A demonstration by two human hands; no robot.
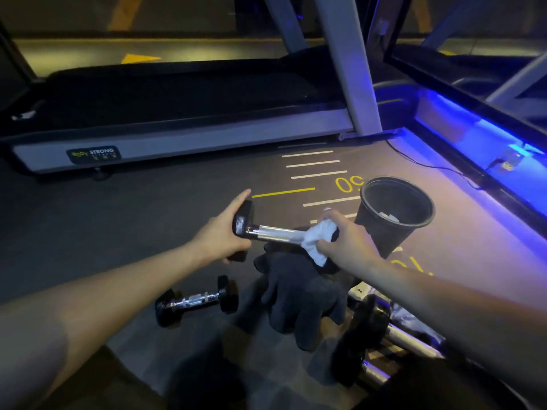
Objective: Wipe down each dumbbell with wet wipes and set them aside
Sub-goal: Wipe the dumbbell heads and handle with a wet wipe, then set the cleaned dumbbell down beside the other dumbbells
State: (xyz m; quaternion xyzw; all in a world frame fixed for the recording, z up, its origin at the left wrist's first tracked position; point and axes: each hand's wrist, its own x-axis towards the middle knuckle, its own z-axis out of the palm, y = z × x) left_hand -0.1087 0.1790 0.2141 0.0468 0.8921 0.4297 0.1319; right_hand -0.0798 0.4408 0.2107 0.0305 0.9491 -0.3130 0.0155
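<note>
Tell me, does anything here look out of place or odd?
Only mildly. A dark crumpled cloth lies on the floor among the dumbbells, below the one being wiped. Otherwise the left hand grips the dumbbell while the right hand rubs a white wipe on it.

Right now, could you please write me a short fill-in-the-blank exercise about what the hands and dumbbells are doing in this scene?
1. The left hand grips one black ____ of the raised dumbbell.
2. The right hand presses a ____ wet wipe around that dumbbell's chrome handle.
3. A smaller dumbbell lies on the ____, below the left hand.
4. The black bin stands on the person's ____ side.

Missing words: end; white; floor; right
</note>
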